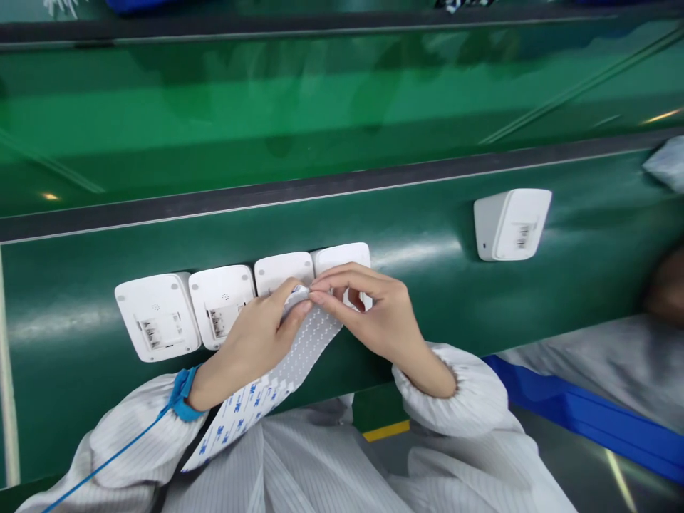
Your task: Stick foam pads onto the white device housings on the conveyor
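A long white sheet [307, 349] with blue print on its lower part hangs from my hands over the bench edge. My left hand [267, 324], a blue strap [184, 394] round its wrist, is closed on the sheet's upper end between thumb and fingers. The thumb and forefinger of my right hand [374, 306] pinch the same end from the right; anything small between them is hidden. Behind my hands several white devices stand in a row, among them one at the far left [160, 317], another beside it [221, 303] and a partly covered one at the right end [342, 256].
Another white device [513, 224] stands apart on the green bench [427, 285] to the right. Beyond the bench's dark edge strip [240, 196] lies a shiny green surface [240, 114]. At the right edge are another person's sleeve [598, 363] and a blue bar [588, 420].
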A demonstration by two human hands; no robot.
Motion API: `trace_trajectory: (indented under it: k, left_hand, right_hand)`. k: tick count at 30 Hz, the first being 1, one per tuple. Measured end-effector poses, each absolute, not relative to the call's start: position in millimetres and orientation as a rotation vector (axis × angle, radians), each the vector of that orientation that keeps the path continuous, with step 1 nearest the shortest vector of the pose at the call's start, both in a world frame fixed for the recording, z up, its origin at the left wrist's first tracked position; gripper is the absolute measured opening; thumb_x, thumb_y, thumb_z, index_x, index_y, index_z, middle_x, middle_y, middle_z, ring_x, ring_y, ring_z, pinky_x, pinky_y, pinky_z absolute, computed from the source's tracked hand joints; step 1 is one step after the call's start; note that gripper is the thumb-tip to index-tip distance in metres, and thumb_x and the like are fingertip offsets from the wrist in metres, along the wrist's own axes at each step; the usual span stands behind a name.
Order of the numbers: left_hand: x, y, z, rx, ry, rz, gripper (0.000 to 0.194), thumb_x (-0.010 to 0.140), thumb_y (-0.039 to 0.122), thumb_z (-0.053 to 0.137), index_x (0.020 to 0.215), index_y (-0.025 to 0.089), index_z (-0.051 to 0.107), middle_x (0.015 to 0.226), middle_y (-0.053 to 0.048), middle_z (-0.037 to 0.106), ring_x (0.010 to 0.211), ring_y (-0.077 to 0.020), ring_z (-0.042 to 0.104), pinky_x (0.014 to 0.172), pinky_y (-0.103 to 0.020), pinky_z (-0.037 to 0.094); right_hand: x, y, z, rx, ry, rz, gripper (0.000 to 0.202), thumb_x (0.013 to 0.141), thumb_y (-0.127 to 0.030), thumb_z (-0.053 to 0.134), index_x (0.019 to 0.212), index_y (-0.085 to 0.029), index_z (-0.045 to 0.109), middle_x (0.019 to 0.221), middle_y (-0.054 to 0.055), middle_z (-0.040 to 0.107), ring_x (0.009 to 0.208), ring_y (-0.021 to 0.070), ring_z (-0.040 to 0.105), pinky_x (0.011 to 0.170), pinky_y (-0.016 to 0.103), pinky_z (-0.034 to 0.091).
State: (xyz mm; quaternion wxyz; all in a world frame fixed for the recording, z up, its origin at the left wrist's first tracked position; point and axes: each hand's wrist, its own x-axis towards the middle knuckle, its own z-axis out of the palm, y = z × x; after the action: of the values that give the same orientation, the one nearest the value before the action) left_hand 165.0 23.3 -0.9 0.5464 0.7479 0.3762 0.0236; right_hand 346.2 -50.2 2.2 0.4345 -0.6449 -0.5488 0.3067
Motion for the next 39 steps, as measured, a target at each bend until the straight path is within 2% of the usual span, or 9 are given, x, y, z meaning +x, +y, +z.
trace_trajectory:
  k: [6,12,18,23,29,32,34,39]
  left_hand:
    - [173,24,0,1.82,0.919,0.016,0.017,0.109,0.036,0.045,0.101,0.024,0.055,0.076,0.003,0.058,0.065,-0.0194,0.057,0.061,-0.03,0.032]
    - [176,25,0,1.827,1.0,-0.062,0.018,0.108,0.037,0.046,0.094,0.025,0.047,0.065,0.006,0.047,0.053,-0.0186,0.049,0.056,-0.032,0.026]
    - [176,25,1,1.796,0.986,-0.088,0.017,0.109,0.037,0.043,0.1,0.025,0.049,0.071,0.003,0.053,0.061,-0.0205,0.056,0.058,-0.032,0.03]
    - [176,25,2,1.795,0.968,-0.097,0.021,0.11,0.037,0.041,0.114,0.023,0.055,0.081,0.0,0.063,0.066,-0.0221,0.061,0.063,-0.033,0.037]
    - [176,25,3,1.817,0.964,-0.093,0.021,0.11,0.037,0.041,0.113,0.022,0.055,0.076,0.0,0.061,0.064,-0.0224,0.061,0.062,-0.033,0.037]
    - [175,24,3,1.812,0.968,-0.066,0.021,0.11,0.038,0.041,0.112,0.022,0.055,0.074,0.001,0.059,0.064,-0.0223,0.06,0.062,-0.033,0.037]
    - [174,24,2,1.801,0.963,-0.044,0.022,0.11,0.039,0.041,0.113,0.022,0.055,0.077,0.001,0.06,0.067,-0.0226,0.061,0.064,-0.033,0.037]
    - [173,24,-1,1.803,0.941,-0.044,0.024,0.11,0.039,0.04,0.118,0.021,0.054,0.075,0.002,0.057,0.065,-0.0226,0.06,0.062,-0.033,0.035]
  right_hand:
    - [355,-47,-10,-1.678,-1.244,0.643,0.009,0.093,-0.026,0.076,0.086,-0.023,0.077,0.092,0.003,0.079,0.064,0.0122,0.062,0.051,0.027,0.047]
    - [364,-40,-23,-1.791,-1.308,0.494,0.009,0.096,-0.025,0.069,0.092,-0.022,0.076,0.114,0.007,0.074,0.07,0.0126,0.064,0.056,0.028,0.051]
    - [358,-39,-24,-1.814,-1.379,0.384,0.009,0.099,-0.02,0.066,0.093,-0.021,0.073,0.112,0.007,0.072,0.07,0.0123,0.064,0.063,0.029,0.055]
    - [357,-38,-24,-1.867,-1.514,0.269,0.013,0.103,-0.021,0.059,0.093,-0.022,0.068,0.113,0.007,0.074,0.07,0.0128,0.066,0.059,0.028,0.051]
    - [363,-35,-26,-1.865,-1.604,0.304,0.009,0.103,-0.021,0.058,0.098,-0.021,0.066,0.116,0.007,0.074,0.067,0.0118,0.065,0.057,0.028,0.049]
    - [369,-34,-23,-1.886,-1.517,0.322,0.005,0.098,-0.026,0.068,0.094,-0.022,0.068,0.116,0.006,0.074,0.065,0.0117,0.065,0.058,0.03,0.051]
    - [373,-37,-19,-1.856,-1.401,0.338,0.009,0.093,-0.029,0.076,0.089,-0.022,0.071,0.113,0.006,0.075,0.064,0.012,0.064,0.058,0.03,0.052]
    - [364,-54,-12,-1.676,-1.365,0.688,0.001,0.092,-0.025,0.078,0.092,-0.024,0.08,0.1,0.003,0.08,0.079,0.0159,0.072,0.054,0.027,0.051]
